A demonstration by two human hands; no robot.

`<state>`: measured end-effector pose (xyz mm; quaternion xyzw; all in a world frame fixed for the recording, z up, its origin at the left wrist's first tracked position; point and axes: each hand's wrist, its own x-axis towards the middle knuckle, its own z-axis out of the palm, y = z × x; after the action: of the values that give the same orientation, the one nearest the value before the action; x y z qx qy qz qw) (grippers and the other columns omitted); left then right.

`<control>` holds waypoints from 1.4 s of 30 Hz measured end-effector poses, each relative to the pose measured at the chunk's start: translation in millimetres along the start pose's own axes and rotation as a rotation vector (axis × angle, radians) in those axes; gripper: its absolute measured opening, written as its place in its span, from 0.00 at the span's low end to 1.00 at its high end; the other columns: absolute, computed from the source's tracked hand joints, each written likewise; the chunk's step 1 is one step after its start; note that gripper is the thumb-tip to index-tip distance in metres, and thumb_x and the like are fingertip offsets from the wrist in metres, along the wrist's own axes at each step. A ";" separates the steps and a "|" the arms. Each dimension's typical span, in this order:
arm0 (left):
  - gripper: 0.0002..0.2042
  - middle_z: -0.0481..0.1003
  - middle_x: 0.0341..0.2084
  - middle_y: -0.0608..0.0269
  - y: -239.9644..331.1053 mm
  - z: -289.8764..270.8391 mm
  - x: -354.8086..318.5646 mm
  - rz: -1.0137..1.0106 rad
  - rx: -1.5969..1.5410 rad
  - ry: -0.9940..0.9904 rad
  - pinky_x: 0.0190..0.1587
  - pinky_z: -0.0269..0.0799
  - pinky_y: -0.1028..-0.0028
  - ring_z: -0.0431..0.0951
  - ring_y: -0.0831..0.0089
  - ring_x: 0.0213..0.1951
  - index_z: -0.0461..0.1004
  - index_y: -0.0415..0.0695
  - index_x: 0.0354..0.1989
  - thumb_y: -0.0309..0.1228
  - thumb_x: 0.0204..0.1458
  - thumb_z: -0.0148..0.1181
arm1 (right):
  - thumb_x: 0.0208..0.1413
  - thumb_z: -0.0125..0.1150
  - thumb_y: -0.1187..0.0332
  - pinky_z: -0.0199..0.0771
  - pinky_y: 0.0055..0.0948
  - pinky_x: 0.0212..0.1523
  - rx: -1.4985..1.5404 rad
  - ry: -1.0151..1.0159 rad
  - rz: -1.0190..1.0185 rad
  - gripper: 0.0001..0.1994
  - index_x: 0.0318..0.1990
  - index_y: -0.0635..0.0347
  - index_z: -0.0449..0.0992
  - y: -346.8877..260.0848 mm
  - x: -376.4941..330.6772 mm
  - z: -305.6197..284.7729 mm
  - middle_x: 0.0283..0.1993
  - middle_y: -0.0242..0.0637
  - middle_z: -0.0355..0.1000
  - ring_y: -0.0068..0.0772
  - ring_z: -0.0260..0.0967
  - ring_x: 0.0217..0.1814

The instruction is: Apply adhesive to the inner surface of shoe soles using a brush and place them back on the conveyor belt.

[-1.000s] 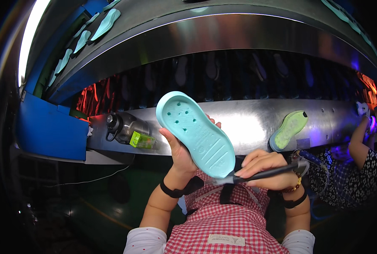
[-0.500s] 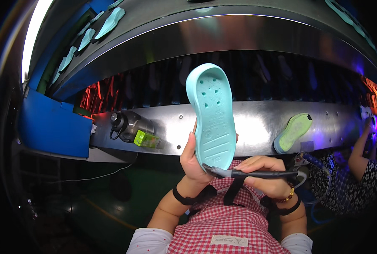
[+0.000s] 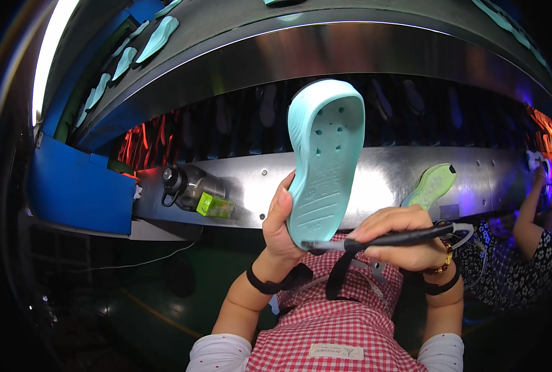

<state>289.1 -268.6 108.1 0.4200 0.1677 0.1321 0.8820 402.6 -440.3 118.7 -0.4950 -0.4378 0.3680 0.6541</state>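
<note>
A light-blue shoe midsole (image 3: 327,167) stands upright before me, its hollow side with several small holes toward the view. My left hand (image 3: 281,226) grips its lower left edge, thumb in front and the other fingers mostly hidden behind. Between thumb and fingers, my right hand (image 3: 406,218) holds a black-handled brush (image 3: 400,239) with a thin pale tube at its rear end. The brush's grey tip lies at the bottom rim of the midsole, close to my left hand.
On the steel ledge (image 3: 251,186) stand a dark drinking bottle (image 3: 203,181) and a small green box (image 3: 214,206). A yellow-green sole (image 3: 436,183) lies to the right. Light-blue soles (image 3: 158,38) rest on the conveyor belt (image 3: 226,20). Another person's arm (image 3: 527,214) shows at right.
The midsole has shifted right and up and turned, showing more of its left sidewall. My right hand has moved right and slightly up with the brush. Soles on the belt have shifted slightly.
</note>
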 end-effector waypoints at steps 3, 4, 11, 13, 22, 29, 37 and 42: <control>0.31 0.59 0.53 0.48 5.9 4.9 1.5 -0.025 -0.103 -0.010 0.55 0.54 0.49 0.62 0.51 0.52 0.50 0.41 0.58 0.52 0.52 0.34 | 0.41 0.61 0.78 0.71 0.24 0.41 0.090 0.059 0.074 0.11 0.36 0.64 0.74 7.0 -3.0 7.1 0.36 0.43 0.73 0.31 0.71 0.39; 0.31 0.59 0.53 0.48 8.3 6.2 3.8 -0.060 -0.210 -0.031 0.55 0.53 0.49 0.63 0.51 0.52 0.51 0.41 0.58 0.52 0.52 0.34 | 0.41 0.61 0.78 0.71 0.25 0.42 0.103 0.024 0.067 0.11 0.36 0.65 0.74 6.7 -5.0 8.6 0.37 0.43 0.73 0.30 0.71 0.40; 0.26 0.63 0.50 0.48 11.5 -2.6 11.2 -0.465 -0.303 -0.118 0.54 0.60 0.60 0.67 0.57 0.50 0.54 0.37 0.56 0.44 0.56 0.32 | 0.41 0.60 0.78 0.71 0.28 0.43 0.159 0.096 -0.007 0.11 0.36 0.65 0.74 -1.1 -5.5 -7.0 0.37 0.43 0.72 0.34 0.70 0.42; 0.23 0.65 0.47 0.48 16.7 6.0 12.6 -0.489 -0.137 -0.097 0.51 0.65 0.67 0.70 0.62 0.47 0.55 0.35 0.55 0.38 0.55 0.37 | 0.42 0.60 0.75 0.71 0.26 0.42 -0.091 -0.237 0.068 0.10 0.36 0.63 0.74 -3.6 -2.3 -12.3 0.36 0.40 0.73 0.34 0.71 0.40; 0.21 0.66 0.46 0.48 17.8 4.7 10.7 -0.809 0.121 -0.147 0.48 0.66 0.73 0.70 0.67 0.45 0.59 0.32 0.53 0.33 0.53 0.46 | 0.42 0.58 0.75 0.72 0.26 0.34 -0.384 -0.399 -0.106 0.09 0.34 0.61 0.75 -5.5 -0.3 -26.0 0.37 0.39 0.73 0.35 0.72 0.38; 0.21 0.68 0.44 0.49 22.6 2.7 8.9 -0.843 0.242 -0.154 0.46 0.68 0.76 0.71 0.69 0.44 0.60 0.33 0.52 0.33 0.53 0.48 | 0.42 0.57 0.72 0.72 0.25 0.33 -0.516 -0.435 -0.002 0.11 0.36 0.59 0.74 -11.2 -4.0 -38.7 0.37 0.37 0.73 0.35 0.72 0.37; 0.24 0.63 0.48 0.49 2.3 3.7 5.5 -0.653 -0.095 -0.001 0.46 0.70 0.69 0.70 0.65 0.46 0.54 0.35 0.55 0.35 0.53 0.45 | 0.43 0.60 0.74 0.70 0.20 0.32 -0.143 -0.096 0.173 0.12 0.39 0.61 0.75 3.0 -13.7 -24.6 0.30 0.38 0.74 0.24 0.72 0.30; 0.25 0.61 0.50 0.48 -5.3 -7.9 8.6 -0.639 -0.244 -0.026 0.45 0.69 0.56 0.67 0.57 0.49 0.52 0.41 0.58 0.37 0.52 0.43 | 0.45 0.56 0.77 0.63 0.11 0.18 0.049 0.402 0.273 0.09 0.37 0.64 0.75 31.3 -19.7 -41.9 0.27 0.33 0.72 0.14 0.63 0.18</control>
<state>294.2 -263.1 97.6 0.2391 0.2626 -0.1370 0.9247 433.6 -464.4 78.9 -0.5967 -0.2188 0.3577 0.6842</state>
